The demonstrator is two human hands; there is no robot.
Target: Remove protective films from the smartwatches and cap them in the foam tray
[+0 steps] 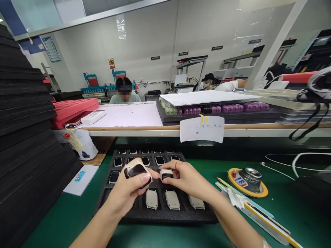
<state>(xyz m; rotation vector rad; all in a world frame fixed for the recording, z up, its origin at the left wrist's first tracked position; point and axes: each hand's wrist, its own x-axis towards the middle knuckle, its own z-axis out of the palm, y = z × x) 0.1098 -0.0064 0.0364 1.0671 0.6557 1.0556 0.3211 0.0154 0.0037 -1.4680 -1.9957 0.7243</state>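
My left hand (pixel 126 191) is closed around a smartwatch case (pixel 137 171) with a dark screen and pale frame, lifted above the foam tray. Close by, my right hand (pixel 184 175) pinches another pale watch case (pixel 166 175) between thumb and fingers. Both are over a black foam tray (pixel 168 217) with rows of cut-out pockets. In its front row, several beige cases such as this watch case (pixel 172 200) lie with their plain side up. Farther back, watch cases (pixel 160 161) lie screen up. My hands hide some of the pockets.
Black foam trays (pixel 26 113) are stacked high at left. A yellow-rimmed roll (pixel 248 182) and several pens and tools (pixel 258 213) lie at right on the green mat (pixel 77 220). A shelf (pixel 144 133) crosses ahead, with a paper note (pixel 202 129). A person (pixel 124 93) sits beyond.
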